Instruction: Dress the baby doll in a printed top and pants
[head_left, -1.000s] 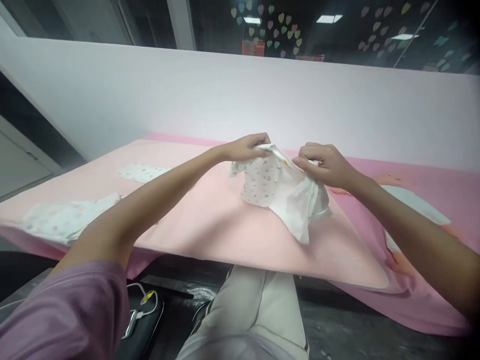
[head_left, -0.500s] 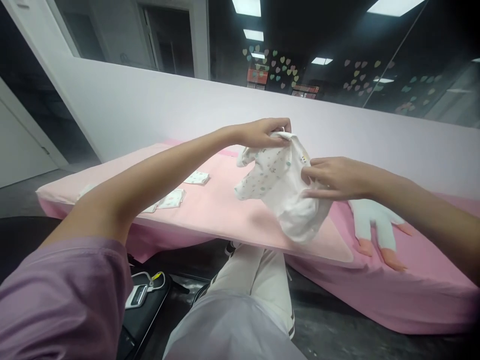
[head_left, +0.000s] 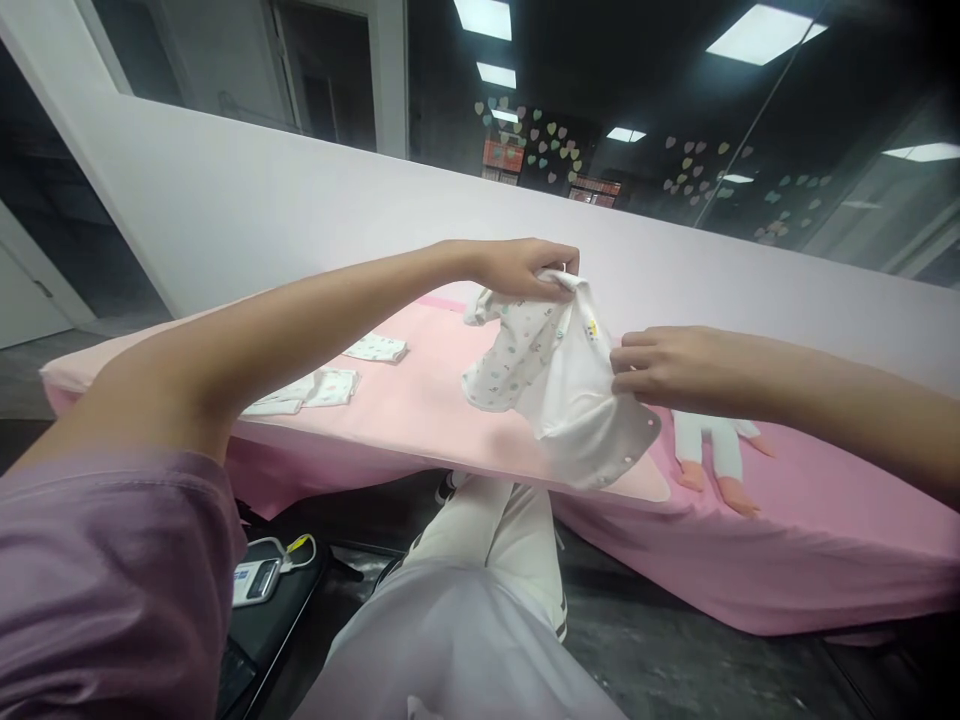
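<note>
A small white baby bodysuit [head_left: 570,385] with a tiny print hangs in the air above the pink table. My left hand [head_left: 536,268] pinches it by its upper edge. At its right side, my right hand [head_left: 649,365] has its fingers closed on the fabric edge. The plain white lower flap, with snaps along its rim, hangs loose toward me. One printed sleeve droops to the left.
Folded printed baby garments [head_left: 330,388] lie on the left of the pink-covered table [head_left: 420,420]. A doll's white body with orange limbs [head_left: 712,450] rests at right. A phone-like device with a cable [head_left: 256,580] sits on a black surface below left.
The bodysuit's lower part has spread out and its snap edge now shows. My right hand has moved slightly down, its fingers more closed. The view has shifted a little to the right.
</note>
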